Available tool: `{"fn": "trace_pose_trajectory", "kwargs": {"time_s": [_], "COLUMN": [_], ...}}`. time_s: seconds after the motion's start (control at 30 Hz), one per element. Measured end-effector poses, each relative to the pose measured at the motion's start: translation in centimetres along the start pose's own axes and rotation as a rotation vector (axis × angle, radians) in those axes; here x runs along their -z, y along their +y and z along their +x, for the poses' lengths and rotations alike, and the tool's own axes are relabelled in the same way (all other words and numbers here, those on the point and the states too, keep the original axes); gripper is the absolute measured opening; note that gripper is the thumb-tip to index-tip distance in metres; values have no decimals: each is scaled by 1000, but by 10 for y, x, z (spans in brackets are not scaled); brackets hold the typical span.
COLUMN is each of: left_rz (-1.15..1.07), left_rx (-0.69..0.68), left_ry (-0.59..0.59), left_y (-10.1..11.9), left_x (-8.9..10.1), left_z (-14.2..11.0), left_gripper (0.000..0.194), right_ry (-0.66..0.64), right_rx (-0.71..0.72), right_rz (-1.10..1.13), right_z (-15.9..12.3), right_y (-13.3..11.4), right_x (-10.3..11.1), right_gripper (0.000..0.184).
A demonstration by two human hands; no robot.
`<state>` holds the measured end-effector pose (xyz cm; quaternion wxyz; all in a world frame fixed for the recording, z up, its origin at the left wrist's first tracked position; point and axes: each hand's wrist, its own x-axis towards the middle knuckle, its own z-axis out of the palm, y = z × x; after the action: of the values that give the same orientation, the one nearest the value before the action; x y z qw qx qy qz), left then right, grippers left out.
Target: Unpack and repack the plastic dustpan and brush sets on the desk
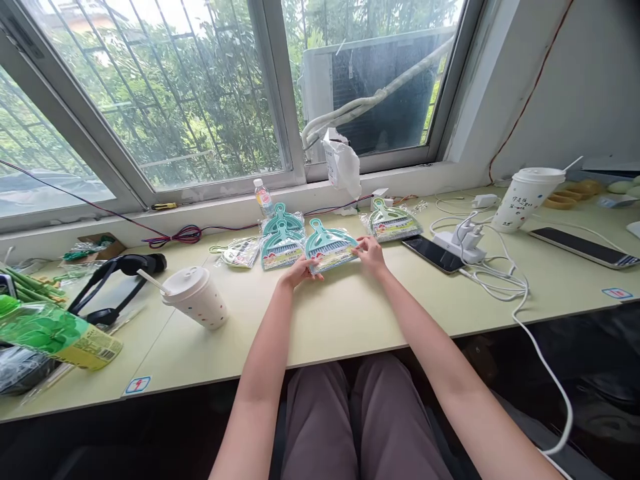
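Note:
Between my hands is a packaged mini dustpan and brush set (330,245), teal, in clear wrap with a printed label. My left hand (300,272) grips its lower left corner, and my right hand (371,255) pinches its right edge. Just left of it lie more teal wrapped sets (283,245), overlapping one another. A pale green wrapped set (241,253) lies flat farther left. Beyond my right hand rests a stack of green wrapped sets (394,221). Parts of my fingers are hidden behind the held package.
A white lidded cup (197,300) stands left, near headphones (117,273) and a green drink bottle (55,333). At right are a phone (434,254), a power strip with chargers (461,243), loose white cables and another cup (527,200). A small bottle (263,198) stands by the window.

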<state>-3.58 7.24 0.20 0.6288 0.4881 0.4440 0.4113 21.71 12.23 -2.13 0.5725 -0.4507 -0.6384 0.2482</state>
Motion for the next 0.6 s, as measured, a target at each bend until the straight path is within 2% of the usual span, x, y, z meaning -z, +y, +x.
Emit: {"fn": "trace_pose_trajectory", "kwargs": {"time_s": [0.07, 0.13, 0.2, 0.27, 0.33, 0.4, 0.5, 0.6], "left_rz": [12, 24, 37, 32, -11, -79, -107, 7], "left_rx": [10, 12, 17, 35, 39, 4, -82, -157], "left_ry": [3, 4, 9, 28, 35, 9, -21, 92], "left_y": [-2, -2, -1, 0, 1, 2, 2, -1], "left_x": [1, 1, -1, -5, -12, -20, -30, -36], "left_z": [1, 1, 0, -1, -2, -1, 1, 4], "left_gripper": [27, 28, 29, 31, 30, 33, 54, 64], "right_ry": [43, 56, -38, -174, -221, -138, 9, 13], "right_rx": [-73, -224, -422, -552, -579, -581, -601, -554], "right_rz": [74, 200, 360, 491, 561, 582, 580, 586], "right_z": [-1, -3, -4, -3, -2, 1, 5, 6], "right_y": [1, 0, -2, -3, -2, 0, 3, 3], "right_x": [-1, 0, 3, 7, 11, 14, 16, 16], "right_gripper": [20, 30, 45, 50, 48, 47, 47, 48]}}
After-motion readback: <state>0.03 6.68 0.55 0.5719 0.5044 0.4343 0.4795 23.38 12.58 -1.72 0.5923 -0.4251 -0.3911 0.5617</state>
